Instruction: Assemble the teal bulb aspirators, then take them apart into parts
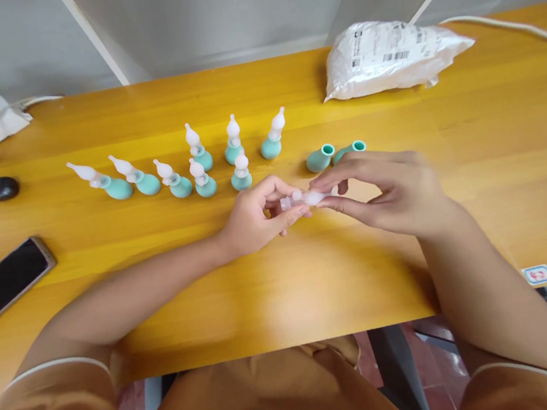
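Both hands meet at bench (284, 284) centre. Left hand (255, 217) and right hand (393, 192) each pinch one end of a small clear tip (305, 198), fingers closed on it, held just above the wood; whether it is one piece or two being pressed together cannot be told. At 12 o'clock from the hands stand eight finished bulbs (205, 186), teal bases with white tips, the three at 10 o'clock leaning over. Two bare teal bulbs (320, 158) lie on their sides at 1 o'clock, just beyond the right fingers. White bag (385, 56) further out at 1 o'clock; phone (4, 281) at 9 o'clock, dark mouse (0, 189) at 10 o'clock. Judgement: the clear parts are small and slippery, so grip near the joint, keep both ends in line, and push straight rather than at an angle; work low over the bench so a dropped piece does not roll off.
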Demonstrator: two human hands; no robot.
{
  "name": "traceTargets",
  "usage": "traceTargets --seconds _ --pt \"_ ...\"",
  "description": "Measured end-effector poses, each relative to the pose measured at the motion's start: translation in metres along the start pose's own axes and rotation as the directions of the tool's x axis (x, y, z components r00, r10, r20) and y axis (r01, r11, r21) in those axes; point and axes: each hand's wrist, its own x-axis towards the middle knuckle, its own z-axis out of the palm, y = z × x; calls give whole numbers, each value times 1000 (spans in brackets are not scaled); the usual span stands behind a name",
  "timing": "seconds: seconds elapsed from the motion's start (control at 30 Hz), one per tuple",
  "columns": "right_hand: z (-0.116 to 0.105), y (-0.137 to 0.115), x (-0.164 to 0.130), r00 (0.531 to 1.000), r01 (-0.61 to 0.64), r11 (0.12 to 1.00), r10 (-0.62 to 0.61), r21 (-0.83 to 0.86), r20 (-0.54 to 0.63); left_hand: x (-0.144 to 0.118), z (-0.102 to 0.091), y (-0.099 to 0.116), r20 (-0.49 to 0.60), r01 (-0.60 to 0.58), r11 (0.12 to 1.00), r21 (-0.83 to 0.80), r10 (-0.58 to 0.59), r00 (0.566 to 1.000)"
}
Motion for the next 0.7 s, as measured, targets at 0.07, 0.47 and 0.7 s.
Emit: traceTargets --seconds 0.07,0.47,0.7 --pt "-1 0 0 1000 -3 1000 3 -4 15 -1 0 0 -6 -10 1000 21 10 1000" --pt "-1 -2 2 998 20 999 -18 -27 57 -1 -1 2 -17 -15 996 83 17 1000" --pt "1 -2 4 999 27 999 -25 -31 47 0 -1 1 -9 12 999 52 -12 1000"
